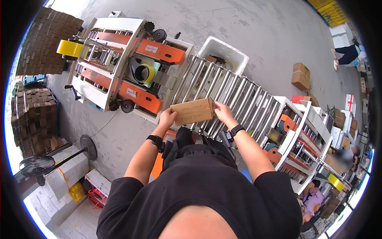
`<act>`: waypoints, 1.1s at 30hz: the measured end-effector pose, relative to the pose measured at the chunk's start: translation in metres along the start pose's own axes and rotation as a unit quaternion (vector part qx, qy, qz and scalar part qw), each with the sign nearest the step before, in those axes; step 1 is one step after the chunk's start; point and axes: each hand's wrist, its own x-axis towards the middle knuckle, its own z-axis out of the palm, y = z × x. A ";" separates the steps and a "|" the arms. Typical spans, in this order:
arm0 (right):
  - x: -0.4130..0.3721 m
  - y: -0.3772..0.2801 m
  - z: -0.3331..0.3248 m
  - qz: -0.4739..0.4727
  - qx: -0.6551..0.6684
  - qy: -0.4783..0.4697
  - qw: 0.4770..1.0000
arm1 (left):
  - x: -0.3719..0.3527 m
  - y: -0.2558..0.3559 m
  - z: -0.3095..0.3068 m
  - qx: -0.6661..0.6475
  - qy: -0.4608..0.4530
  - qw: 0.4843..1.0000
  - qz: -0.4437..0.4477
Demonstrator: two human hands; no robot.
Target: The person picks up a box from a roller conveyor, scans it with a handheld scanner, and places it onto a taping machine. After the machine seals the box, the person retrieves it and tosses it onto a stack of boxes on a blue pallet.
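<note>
When read from left to right, as on a clock face centred on the view: at 8 o'clock, a black fan (38,165); at 10 o'clock, a tall stack of corrugated cardboard (47,42). Also at 10 o'clock, nearer the centre, a carton-sealing machine (106,92) with orange side plates (163,51) and a yellow tape roll (70,48). Close to the centre, left hand (168,116) pinching the left end of a small brown carton (193,112) with faint green print; black watch (156,140) on that wrist. At the centre, the carton itself, seen against the near edge of a roller conveyor (229,93). Right hand (223,111) pinching the carton's right end, with a black wristband (237,129). At 1 o'clock, beyond the rollers, a white foam box (235,53). At 2 o'clock, a closed cardboard box (301,76) on the floor. At 3 o'clock, a second sealing machine (287,164). Outermost at 2 o'clock, a person in dark trousers (346,55).
</note>
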 end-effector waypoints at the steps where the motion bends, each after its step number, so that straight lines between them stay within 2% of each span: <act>1: 0.002 0.000 0.007 0.004 0.060 -0.006 0.998 | 0.002 0.000 0.001 -0.027 -0.011 0.999 -0.021; 4: 0.007 -0.005 0.019 0.032 -0.007 0.027 0.999 | 0.010 -0.015 0.005 -0.058 -0.021 0.997 -0.047; 5: 0.007 -0.008 0.019 0.051 0.060 0.028 0.996 | 0.012 -0.022 0.007 -0.061 -0.022 0.997 -0.048; 8: 0.007 -0.009 0.016 0.091 0.126 0.007 0.988 | 0.010 -0.010 0.002 -0.045 -0.039 0.996 -0.064; 11: 0.012 -0.013 0.015 0.087 0.001 -0.067 0.994 | -0.001 0.020 -0.006 0.038 -0.006 0.998 -0.046; 14: 0.009 -0.011 0.012 0.039 -0.024 -0.098 0.994 | 0.000 0.020 -0.006 0.072 -0.007 0.997 -0.008; 17: 0.005 -0.013 0.008 0.059 0.021 -0.120 0.991 | -0.005 0.038 -0.012 0.089 -0.058 0.994 -0.024; 20: -0.008 -0.020 -0.001 0.076 0.139 -0.104 0.982 | 0.000 0.037 -0.012 0.130 -0.101 0.986 -0.038; 21: -0.005 -0.013 0.000 0.113 0.183 -0.129 0.968 | 0.001 0.035 -0.011 0.118 -0.080 0.989 -0.037; 24: -0.011 0.006 0.011 0.158 0.249 -0.041 0.955 | -0.008 0.035 -0.009 0.122 -0.036 0.992 -0.020; 26: -0.018 0.014 0.013 0.140 0.219 -0.019 0.965 | -0.018 0.047 -0.008 0.172 -0.027 0.985 0.022; 29: -0.023 0.035 0.015 0.092 0.144 -0.032 0.985 | -0.036 0.087 -0.007 0.380 -0.075 0.920 0.061; 32: -0.026 0.035 0.008 0.081 0.047 -0.065 0.993 | -0.028 0.084 0.012 0.415 -0.092 0.898 0.112; 33: -0.027 0.033 0.005 0.085 0.026 -0.077 0.993 | -0.025 0.085 0.018 0.427 -0.069 0.893 0.126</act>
